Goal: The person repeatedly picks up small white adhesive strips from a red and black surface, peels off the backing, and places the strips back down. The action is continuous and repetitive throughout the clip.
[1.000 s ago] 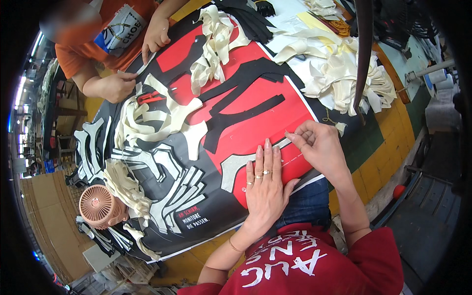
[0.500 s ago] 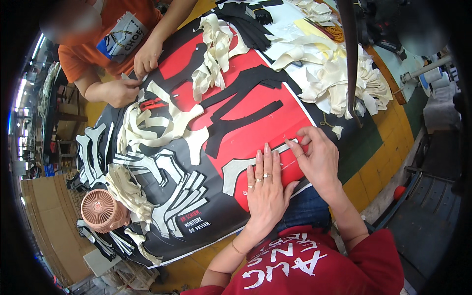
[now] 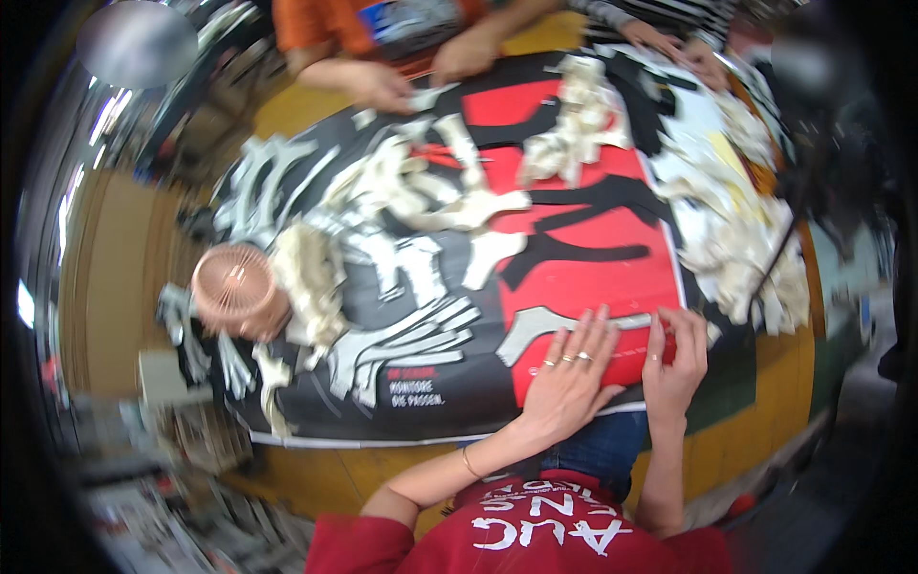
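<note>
A narrow grey-white fabric piece (image 3: pixel 526 330) with a dark edge and a forked left end lies on a red and black printed sheet (image 3: pixel 612 277). My left hand (image 3: pixel 572 368) rests flat across its middle, fingers stretched out. At its right end is my right hand (image 3: pixel 677 359), with thumb and fingers curled together; blur hides whatever is between the fingertips. Just beyond lie black forked fabric pieces (image 3: pixel 574 253). To the left, several white dark-edged strips (image 3: pixel 411 335) are fanned out.
Cream fabric pieces (image 3: pixel 382 182) lie in a heap at the centre left, near a pink fan (image 3: pixel 239 287). More cream pieces (image 3: pixel 746 239) are piled at right. Across the table work a person in orange (image 3: pixel 325 29) and another with striped sleeves (image 3: pixel 703 19).
The view has swung, so the table sits further right and a person's striped sleeves show at the far side. My hands keep nearly the same places on the fabric piece.
</note>
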Available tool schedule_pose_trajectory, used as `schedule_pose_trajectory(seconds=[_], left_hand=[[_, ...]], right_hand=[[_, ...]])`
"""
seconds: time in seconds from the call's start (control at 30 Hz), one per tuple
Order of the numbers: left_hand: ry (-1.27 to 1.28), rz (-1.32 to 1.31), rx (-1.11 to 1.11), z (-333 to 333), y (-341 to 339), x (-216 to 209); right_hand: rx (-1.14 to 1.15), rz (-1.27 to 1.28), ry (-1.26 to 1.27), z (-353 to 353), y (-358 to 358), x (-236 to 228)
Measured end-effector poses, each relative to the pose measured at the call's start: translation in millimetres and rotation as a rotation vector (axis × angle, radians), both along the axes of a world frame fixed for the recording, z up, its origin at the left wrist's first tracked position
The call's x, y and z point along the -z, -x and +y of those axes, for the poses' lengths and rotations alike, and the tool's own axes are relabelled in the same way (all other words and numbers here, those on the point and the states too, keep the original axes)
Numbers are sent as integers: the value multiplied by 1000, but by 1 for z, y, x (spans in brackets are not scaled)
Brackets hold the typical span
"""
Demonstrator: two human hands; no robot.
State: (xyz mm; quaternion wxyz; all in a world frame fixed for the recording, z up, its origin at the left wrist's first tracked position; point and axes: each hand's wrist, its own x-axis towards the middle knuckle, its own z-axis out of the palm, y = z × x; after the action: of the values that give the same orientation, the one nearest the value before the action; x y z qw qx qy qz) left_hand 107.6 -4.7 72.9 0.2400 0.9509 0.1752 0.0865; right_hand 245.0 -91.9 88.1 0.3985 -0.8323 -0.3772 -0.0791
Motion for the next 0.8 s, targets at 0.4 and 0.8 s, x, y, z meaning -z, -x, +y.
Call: schedule_pose_trajectory(seconds=[0.4,0.8], left_hand=[[165,-666,-264,-8,62,9],[-63,-749,-566,50,113,-17]], right_hand=[[-392,-127,459,53,49,-20],[-499,149,420,68,51,-33]])
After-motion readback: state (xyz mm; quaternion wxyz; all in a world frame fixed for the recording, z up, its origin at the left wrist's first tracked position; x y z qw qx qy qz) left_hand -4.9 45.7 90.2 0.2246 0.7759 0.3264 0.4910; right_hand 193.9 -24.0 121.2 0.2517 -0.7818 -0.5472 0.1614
